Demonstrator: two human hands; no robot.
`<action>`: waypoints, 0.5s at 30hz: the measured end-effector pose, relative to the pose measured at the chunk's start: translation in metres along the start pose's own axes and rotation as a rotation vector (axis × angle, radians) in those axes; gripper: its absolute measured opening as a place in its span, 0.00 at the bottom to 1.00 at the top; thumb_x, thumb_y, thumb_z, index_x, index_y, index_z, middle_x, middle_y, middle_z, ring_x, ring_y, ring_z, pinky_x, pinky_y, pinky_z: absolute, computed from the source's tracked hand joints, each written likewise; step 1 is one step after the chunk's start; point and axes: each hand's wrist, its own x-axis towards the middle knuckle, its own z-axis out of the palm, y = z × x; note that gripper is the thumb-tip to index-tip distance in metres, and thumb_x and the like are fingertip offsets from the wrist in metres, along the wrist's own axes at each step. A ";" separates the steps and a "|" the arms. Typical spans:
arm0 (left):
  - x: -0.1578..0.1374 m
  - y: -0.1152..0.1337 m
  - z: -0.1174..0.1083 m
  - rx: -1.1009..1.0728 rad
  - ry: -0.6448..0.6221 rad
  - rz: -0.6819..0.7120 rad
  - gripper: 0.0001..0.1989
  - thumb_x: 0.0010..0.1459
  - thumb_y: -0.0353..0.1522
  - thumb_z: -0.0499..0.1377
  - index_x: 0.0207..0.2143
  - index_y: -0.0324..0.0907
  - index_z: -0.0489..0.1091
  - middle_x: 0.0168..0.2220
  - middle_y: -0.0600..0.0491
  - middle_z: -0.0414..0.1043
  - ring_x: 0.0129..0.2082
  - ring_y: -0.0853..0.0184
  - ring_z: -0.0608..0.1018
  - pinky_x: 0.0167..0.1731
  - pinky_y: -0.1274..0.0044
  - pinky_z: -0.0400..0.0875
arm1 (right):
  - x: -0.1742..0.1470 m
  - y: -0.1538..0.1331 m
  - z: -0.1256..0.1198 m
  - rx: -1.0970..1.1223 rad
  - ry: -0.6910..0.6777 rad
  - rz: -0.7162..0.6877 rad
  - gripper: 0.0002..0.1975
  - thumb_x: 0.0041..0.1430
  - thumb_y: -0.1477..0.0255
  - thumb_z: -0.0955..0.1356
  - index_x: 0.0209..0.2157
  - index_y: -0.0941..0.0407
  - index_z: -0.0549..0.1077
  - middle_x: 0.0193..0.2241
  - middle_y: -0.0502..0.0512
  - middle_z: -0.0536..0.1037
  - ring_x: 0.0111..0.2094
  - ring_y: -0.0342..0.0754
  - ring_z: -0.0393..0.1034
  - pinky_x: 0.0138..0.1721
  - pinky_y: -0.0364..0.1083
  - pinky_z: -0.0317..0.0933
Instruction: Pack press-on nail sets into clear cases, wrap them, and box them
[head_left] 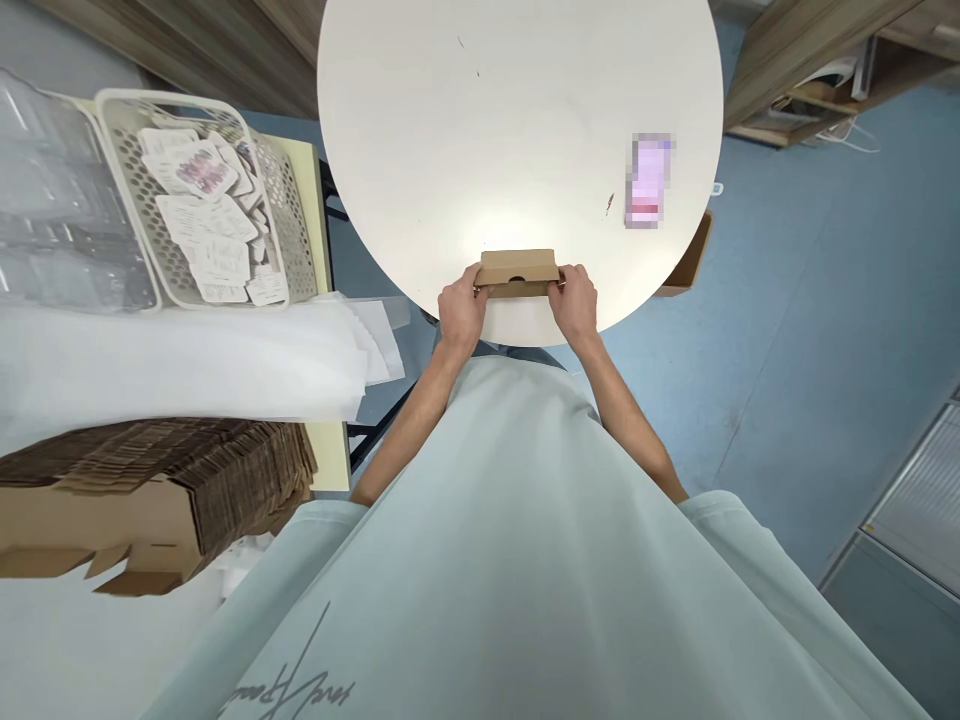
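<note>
Left hand (461,308) and right hand (576,305) pinch opposite ends of a cardboard box (517,290) at the near edge of the worktop (517,120): body folded up, lid (517,264) closure unclear from where I stand, flattened cartons (251,475) stacked at left yet unmade.

Packing room or small workshop, looks like: stacked flat cartons (251,475), white sheets (195,360), clear plastic packaging (60,200), basket (296,235) of printed cards (214,235), small cardboard box (517,264) at round desk (420,130).
</note>
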 end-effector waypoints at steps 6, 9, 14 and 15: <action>0.026 0.002 -0.002 0.025 0.123 -0.072 0.20 0.64 0.24 0.65 0.55 0.50 0.85 0.52 0.45 0.82 0.50 0.49 0.87 0.62 0.56 0.81 | 0.024 0.009 0.002 -0.025 -0.034 -0.002 0.07 0.73 0.69 0.68 0.44 0.52 0.80 0.48 0.64 0.83 0.44 0.61 0.79 0.55 0.65 0.79; 0.044 -0.004 0.004 -0.075 0.182 -0.044 0.13 0.66 0.29 0.68 0.51 0.51 0.85 0.47 0.47 0.78 0.50 0.49 0.86 0.63 0.57 0.81 | 0.035 0.011 0.001 -0.008 -0.037 -0.031 0.08 0.74 0.66 0.68 0.42 0.51 0.81 0.41 0.61 0.83 0.44 0.62 0.79 0.54 0.65 0.79; 0.068 -0.003 0.010 -0.149 0.209 -0.054 0.12 0.69 0.43 0.69 0.48 0.49 0.84 0.50 0.43 0.77 0.56 0.44 0.84 0.69 0.50 0.78 | 0.050 -0.002 -0.001 -0.125 -0.048 0.018 0.10 0.74 0.74 0.67 0.37 0.51 0.80 0.35 0.61 0.80 0.44 0.64 0.81 0.56 0.66 0.78; 0.071 -0.002 0.010 -0.165 0.195 -0.063 0.14 0.70 0.46 0.68 0.49 0.48 0.84 0.52 0.41 0.77 0.58 0.43 0.84 0.70 0.49 0.76 | 0.052 -0.006 0.000 -0.158 -0.047 0.036 0.10 0.74 0.76 0.67 0.39 0.52 0.80 0.37 0.63 0.81 0.45 0.65 0.81 0.57 0.66 0.78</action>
